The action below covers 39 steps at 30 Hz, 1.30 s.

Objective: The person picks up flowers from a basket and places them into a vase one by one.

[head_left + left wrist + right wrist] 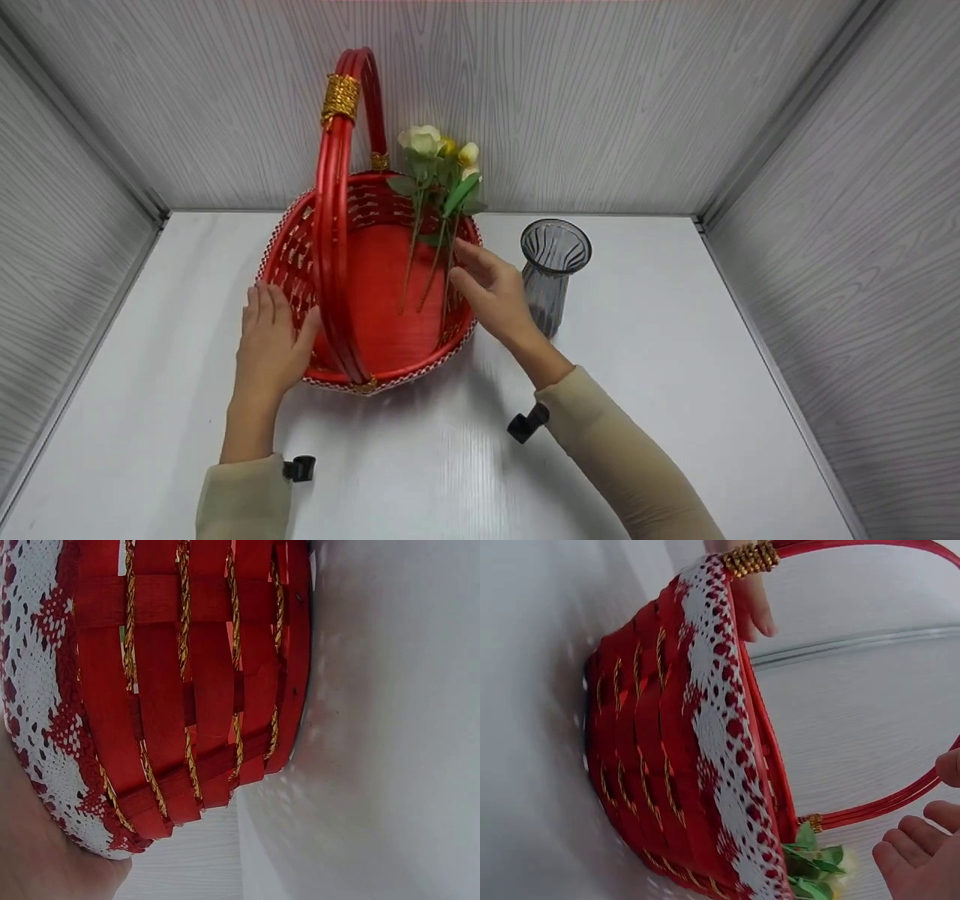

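A red woven basket (386, 277) with a tall handle and a lace-trimmed rim (712, 727) stands on the table. Inside it several artificial flowers (442, 161), white and yellow with green stems, lean against the back right rim. My left hand (270, 341) rests on the left rim, its fingers fairly straight and its thumb toward the inside. Over the right rim, beside the stems, is my right hand (491, 292), thumb and fingers apart with nothing visible between them. In the right wrist view the flowers (821, 870) show partly behind the rim, near those fingers.
A grey ribbed glass vase (553, 277) stands upright right of the basket, close behind my right hand. White wood-grain panels (585, 97) close off the back and both sides of the white table (645, 420). The handle (334, 225) arches high over the basket.
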{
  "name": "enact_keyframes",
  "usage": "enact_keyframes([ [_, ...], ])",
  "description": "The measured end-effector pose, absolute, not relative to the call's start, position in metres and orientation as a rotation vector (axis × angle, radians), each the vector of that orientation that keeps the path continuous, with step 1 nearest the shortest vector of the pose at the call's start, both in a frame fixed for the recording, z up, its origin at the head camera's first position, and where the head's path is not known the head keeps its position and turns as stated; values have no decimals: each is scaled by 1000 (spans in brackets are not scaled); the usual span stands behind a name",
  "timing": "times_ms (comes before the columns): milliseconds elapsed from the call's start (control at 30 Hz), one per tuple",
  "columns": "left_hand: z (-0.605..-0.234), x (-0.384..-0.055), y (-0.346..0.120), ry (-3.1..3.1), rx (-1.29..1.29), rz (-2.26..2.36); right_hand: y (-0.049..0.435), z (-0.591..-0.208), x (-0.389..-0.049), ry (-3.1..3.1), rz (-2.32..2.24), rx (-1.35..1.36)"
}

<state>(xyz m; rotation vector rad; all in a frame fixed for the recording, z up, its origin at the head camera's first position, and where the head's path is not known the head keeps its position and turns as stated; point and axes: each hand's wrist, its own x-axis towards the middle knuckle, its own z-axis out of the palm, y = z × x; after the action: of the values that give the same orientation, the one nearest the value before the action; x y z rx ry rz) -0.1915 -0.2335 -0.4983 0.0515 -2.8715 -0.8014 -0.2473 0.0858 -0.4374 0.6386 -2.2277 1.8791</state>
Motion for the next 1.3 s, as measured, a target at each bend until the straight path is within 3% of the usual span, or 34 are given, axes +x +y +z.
enact_keyframes([
  [267,-500,-192,-235,-2872,85,-823,60,-448,-285,-2252,2386,29],
  [433,-499,-191,-233,-2861,83,-845,54,-454,-308,-2120,2581,-201],
  [967,-501,-187,-233,-2809,90,-865,47,-456,-332,-1914,2947,-361],
  [1300,-500,-188,-229,-2824,105,-857,39,-460,-354,-1918,2910,-362],
])
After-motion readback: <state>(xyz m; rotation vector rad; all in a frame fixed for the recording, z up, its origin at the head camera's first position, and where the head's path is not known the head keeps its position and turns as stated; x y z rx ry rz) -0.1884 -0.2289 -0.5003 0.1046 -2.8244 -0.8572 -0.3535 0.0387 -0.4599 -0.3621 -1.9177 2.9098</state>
